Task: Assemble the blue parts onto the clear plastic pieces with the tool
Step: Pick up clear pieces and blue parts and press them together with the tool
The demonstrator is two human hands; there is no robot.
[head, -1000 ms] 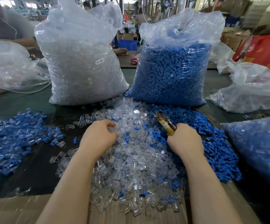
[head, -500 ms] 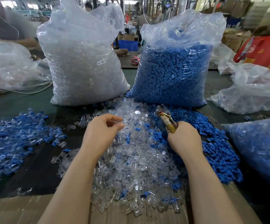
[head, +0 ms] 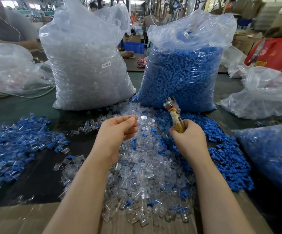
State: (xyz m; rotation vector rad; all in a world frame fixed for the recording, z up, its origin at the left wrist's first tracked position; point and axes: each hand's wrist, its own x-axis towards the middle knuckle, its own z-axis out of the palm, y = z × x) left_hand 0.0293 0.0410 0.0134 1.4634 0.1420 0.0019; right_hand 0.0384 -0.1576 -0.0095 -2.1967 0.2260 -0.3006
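Note:
A heap of clear plastic pieces covers the middle of the table, with loose blue parts piled along its right side. My left hand is raised above the heap and pinches a small clear piece between thumb and fingertips. My right hand grips the tape-wrapped handle of a metal tool, whose jaws point up and away from me. The two hands are apart, about a hand's width.
A tall bag of clear pieces and a tall bag of blue parts stand at the back. A spread of assembled blue-and-clear pieces lies left. More bags sit at right and far left. Cardboard lines the near edge.
My left hand lifted off the clear heap with a piece pinched in its fingers. My right hand rose from the blue pile and tipped the tool upright.

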